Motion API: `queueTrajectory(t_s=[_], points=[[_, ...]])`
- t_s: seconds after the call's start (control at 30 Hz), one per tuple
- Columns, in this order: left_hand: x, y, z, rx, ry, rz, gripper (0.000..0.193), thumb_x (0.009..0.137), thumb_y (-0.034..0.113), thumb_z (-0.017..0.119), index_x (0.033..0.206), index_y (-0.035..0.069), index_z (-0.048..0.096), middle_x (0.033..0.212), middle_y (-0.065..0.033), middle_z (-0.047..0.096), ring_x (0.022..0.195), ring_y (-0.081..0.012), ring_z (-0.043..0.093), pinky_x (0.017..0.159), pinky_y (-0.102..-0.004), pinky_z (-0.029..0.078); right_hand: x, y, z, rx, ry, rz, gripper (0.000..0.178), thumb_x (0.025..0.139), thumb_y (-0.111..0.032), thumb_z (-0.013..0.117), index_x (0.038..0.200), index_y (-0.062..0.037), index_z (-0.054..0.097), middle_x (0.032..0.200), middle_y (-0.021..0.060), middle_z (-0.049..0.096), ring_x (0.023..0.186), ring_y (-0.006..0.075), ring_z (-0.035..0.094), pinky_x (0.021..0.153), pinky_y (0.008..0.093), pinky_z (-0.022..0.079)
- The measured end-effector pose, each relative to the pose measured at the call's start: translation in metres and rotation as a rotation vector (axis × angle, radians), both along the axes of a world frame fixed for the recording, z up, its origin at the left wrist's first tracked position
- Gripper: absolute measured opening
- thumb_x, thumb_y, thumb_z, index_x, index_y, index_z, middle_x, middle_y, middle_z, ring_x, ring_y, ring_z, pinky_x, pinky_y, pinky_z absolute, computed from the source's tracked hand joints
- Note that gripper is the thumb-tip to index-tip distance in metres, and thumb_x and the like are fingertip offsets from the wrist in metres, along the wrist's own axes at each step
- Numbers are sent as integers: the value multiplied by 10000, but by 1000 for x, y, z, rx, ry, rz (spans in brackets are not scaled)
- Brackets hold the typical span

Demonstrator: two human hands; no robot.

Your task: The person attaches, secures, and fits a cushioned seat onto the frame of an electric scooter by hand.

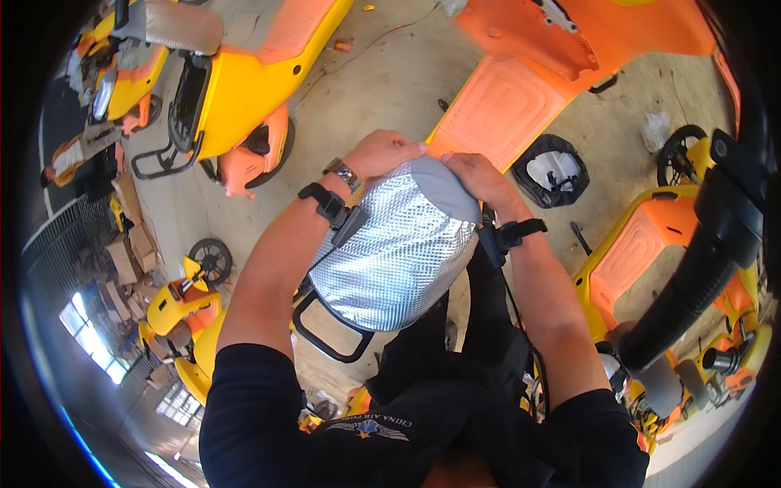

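A scooter seat in front of me wears a silver quilted foil seat cover [394,252], with a smooth grey section [443,187] at its far end. At the far left edge of that grey section, my left hand [384,153] is closed, its fingertips pinching the edge. My right hand [482,177] curls over the far right edge, thumb and fingers pressed on it. What lies beneath their fingertips is hidden. Beyond both hands stretches the scooter's orange footboard [508,110]. A black rear rack [329,329] sticks out at the seat's near left.
Yellow and orange scooters stand around, such as one at the upper left [244,98] and one at the right [634,252]. A black open bag [551,171] with white contents lies on the floor. Cardboard boxes [126,256] are piled at the left. A black hose-like tube [691,276] hangs at right.
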State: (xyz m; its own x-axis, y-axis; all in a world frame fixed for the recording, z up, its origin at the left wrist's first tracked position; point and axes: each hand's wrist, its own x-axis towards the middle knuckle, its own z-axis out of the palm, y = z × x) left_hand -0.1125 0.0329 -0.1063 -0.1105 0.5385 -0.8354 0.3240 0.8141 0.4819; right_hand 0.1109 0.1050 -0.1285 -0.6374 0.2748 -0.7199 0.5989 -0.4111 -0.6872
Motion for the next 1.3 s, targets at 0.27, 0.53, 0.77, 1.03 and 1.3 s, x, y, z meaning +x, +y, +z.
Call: queueTrajectory(t_s=[0.27,0.53,0.77,1.03,1.3], points=[[-30,-33,37,337,-70,-66,311,855,221,687,1059,-13,673,900,-111,697,841,-149,635,776,-312,501,-18,16,0,24,189,48,387,979,-290,542,1170,35,629,1089,112,676,985,174,624,880,299,487],[-4,-75,66,391,4,70,349,916,173,643,1199,-28,611,1106,-112,671,1001,-165,620,886,-290,479,-29,-4,68,606,389,249,447,950,-317,534,1246,17,538,1180,223,597,1087,410,574,945,425,467],[36,-77,63,665,436,14,313,954,233,569,1144,-10,620,1129,-216,638,1048,-349,617,898,-363,491,-40,-29,65,902,69,355,431,957,-321,505,1241,3,515,1247,196,564,1114,398,570,979,458,450],[32,-76,46,522,455,-16,301,949,327,501,1087,91,624,978,-153,665,905,-380,624,757,-451,500,-53,-22,53,701,-50,308,421,988,-378,428,1239,-74,580,1131,184,649,1063,361,612,906,438,481],[24,-66,50,385,372,-58,375,943,394,503,1130,91,619,1056,-161,659,963,-368,619,812,-430,495,-43,-6,17,622,39,175,472,995,-377,389,1172,-3,616,1065,263,651,1036,412,611,912,426,472]])
